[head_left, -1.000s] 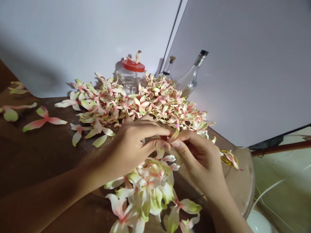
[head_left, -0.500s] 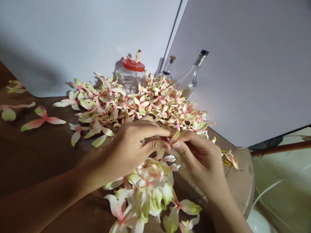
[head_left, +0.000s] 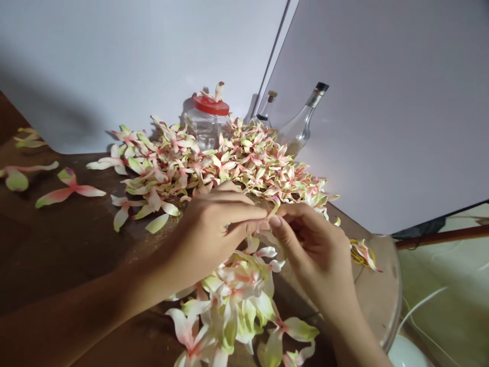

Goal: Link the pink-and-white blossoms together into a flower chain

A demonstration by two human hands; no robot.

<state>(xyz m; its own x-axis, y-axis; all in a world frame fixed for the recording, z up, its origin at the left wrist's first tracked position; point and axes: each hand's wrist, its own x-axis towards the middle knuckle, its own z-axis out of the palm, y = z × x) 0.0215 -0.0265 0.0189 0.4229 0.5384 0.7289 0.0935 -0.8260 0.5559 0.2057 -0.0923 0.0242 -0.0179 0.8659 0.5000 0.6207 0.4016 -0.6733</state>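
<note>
Behind the flower heap (head_left: 237, 163), a red-lidded glass jar (head_left: 206, 130)

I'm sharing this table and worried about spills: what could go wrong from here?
The yellow loops lie near the rim of the round wooden table, so they might get knocked off. The glass bottle stands right behind the petal pile, so reaching across might tip it. The left hand and right hand could also scatter the loose petals.

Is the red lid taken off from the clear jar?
No, the red lid sits on top of the clear jar.
</note>
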